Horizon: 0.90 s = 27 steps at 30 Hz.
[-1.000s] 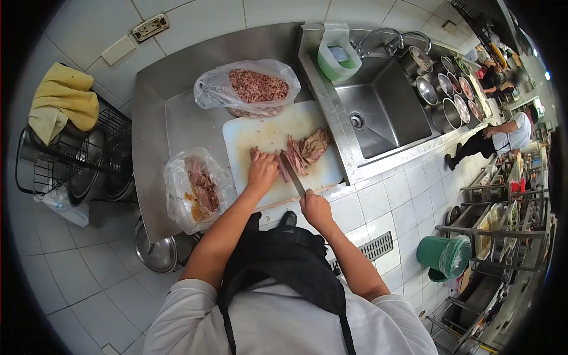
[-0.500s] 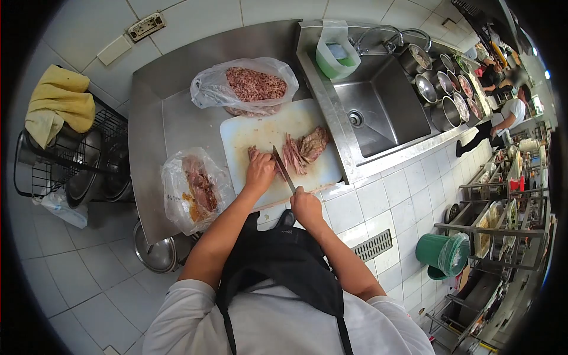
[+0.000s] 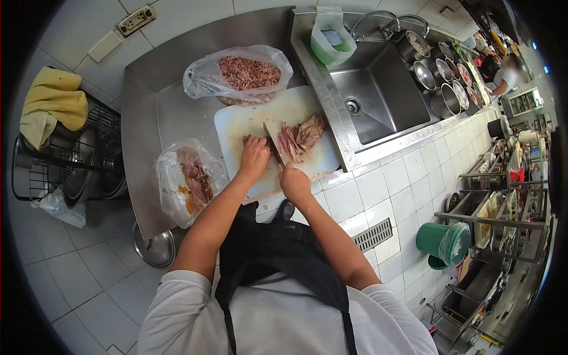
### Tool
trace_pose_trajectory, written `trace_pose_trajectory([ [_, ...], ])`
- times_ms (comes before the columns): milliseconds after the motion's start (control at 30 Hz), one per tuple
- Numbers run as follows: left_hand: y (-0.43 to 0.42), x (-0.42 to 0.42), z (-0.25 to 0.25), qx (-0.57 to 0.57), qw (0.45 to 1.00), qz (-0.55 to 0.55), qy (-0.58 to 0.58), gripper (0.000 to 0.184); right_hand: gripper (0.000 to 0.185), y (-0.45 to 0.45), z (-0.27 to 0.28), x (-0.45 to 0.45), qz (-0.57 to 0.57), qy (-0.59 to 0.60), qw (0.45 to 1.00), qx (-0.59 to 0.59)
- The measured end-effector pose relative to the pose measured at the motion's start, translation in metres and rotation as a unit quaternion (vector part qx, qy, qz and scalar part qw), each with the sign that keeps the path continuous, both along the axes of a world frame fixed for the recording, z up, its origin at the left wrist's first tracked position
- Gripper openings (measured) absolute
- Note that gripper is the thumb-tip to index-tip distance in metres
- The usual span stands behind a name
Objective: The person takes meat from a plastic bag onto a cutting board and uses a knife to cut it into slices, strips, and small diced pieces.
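Observation:
My right hand [image 3: 294,181] is wrapped round the handle of a knife [image 3: 274,141], whose blade lies over the white cutting board [image 3: 231,127]. Just left of the blade, my left hand [image 3: 255,155] presses on meat [image 3: 247,139] that its curled fingers partly cover. Sliced strips of meat [image 3: 288,142] and a larger browned piece [image 3: 310,131] lie on the board right of the knife. Behind the board is a plastic bag of chopped meat [image 3: 249,73]. Another clear bag [image 3: 192,180] with meat pieces sits left of the board.
Right of the board is a steel sink [image 3: 378,94] with a green container [image 3: 331,44] at its corner. Several metal pots [image 3: 444,102] stand beyond it. A rack with a yellow cloth [image 3: 56,100] is at the left, a green bin [image 3: 441,241] at the right. A person [image 3: 507,77] stands far off.
The knife and my right hand have shifted left towards my left hand, and the blade is more upright in view. The view has moved slightly. The distant person has moved farther along the counter.

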State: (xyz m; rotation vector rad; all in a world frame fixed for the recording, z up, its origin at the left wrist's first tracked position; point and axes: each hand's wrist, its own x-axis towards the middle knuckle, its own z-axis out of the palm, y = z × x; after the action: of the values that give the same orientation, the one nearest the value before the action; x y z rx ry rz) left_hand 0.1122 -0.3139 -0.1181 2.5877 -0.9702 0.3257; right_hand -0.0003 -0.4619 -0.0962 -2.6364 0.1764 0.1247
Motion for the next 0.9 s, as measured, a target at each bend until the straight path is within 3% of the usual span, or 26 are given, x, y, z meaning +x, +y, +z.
trace_pose_trajectory([
  [167,-0.002,0.003,-0.016,-0.008,1.0,0.01,0.002,0.011,0.023,0.0,0.003,-0.008,-0.021,0.015,1.0,0.003],
  [467,-0.003,-0.001,0.009,0.026,0.999,0.017,0.015,0.014,0.025,-0.007,-0.006,0.001,0.013,-0.057,0.998,0.038],
  [633,-0.004,-0.004,-0.008,-0.021,0.999,0.032,-0.038,0.018,0.027,-0.029,0.008,-0.06,-0.011,0.035,0.999,0.039],
  [733,-0.004,-0.006,-0.009,0.0,0.998,0.041,-0.041,0.026,0.024,-0.034,0.01,-0.059,-0.004,0.016,0.999,0.028],
  [900,0.003,-0.008,0.005,0.033,0.999,0.021,0.021,0.029,0.023,-0.027,0.014,-0.042,-0.045,-0.007,0.999,0.018],
])
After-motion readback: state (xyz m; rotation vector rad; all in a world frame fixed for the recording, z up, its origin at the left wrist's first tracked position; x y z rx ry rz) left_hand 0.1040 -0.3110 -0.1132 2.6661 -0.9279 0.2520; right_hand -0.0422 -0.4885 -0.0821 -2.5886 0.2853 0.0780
